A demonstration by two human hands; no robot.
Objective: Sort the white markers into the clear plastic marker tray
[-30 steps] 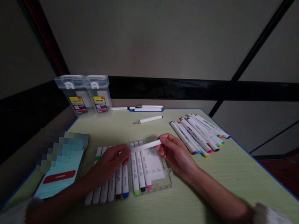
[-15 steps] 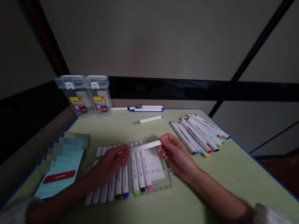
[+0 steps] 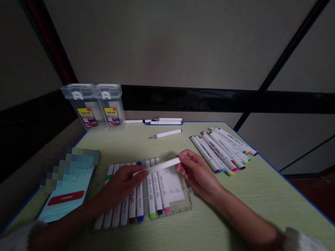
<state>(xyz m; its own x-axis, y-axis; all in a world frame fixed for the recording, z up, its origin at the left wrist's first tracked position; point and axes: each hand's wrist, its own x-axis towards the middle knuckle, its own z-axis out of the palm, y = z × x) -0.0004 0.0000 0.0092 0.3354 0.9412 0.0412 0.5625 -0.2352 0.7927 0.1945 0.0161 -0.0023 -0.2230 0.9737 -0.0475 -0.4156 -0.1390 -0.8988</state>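
Note:
A white marker (image 3: 162, 165) is held slantwise in the air between my two hands. My left hand (image 3: 126, 179) pinches its lower left end, and my right hand (image 3: 196, 171) grips its upper right end with the fingertips. Both ends of the marker are hidden by fingers. Below it lies an open clear plastic case (image 3: 189, 206). Several white markers (image 3: 140, 204) with coloured ends lie side by side in the case's left part, partly under my left hand. In its right part are 3 more markers (image 3: 158, 194) and a white sheet (image 3: 174, 188).
Several loose markers (image 3: 219, 153) lie in rows at the right of the table (image 3: 195, 244). A single pen (image 3: 166, 134) lies at the back, near more pens (image 3: 168, 121) by the wall. Two lidded clear boxes (image 3: 100, 110) stand back left. A phone (image 3: 67, 198) lies at the left.
My left fingers have shifted slightly right along the marker, and a blue marker end behind them now shows. My right hand has stayed almost still.

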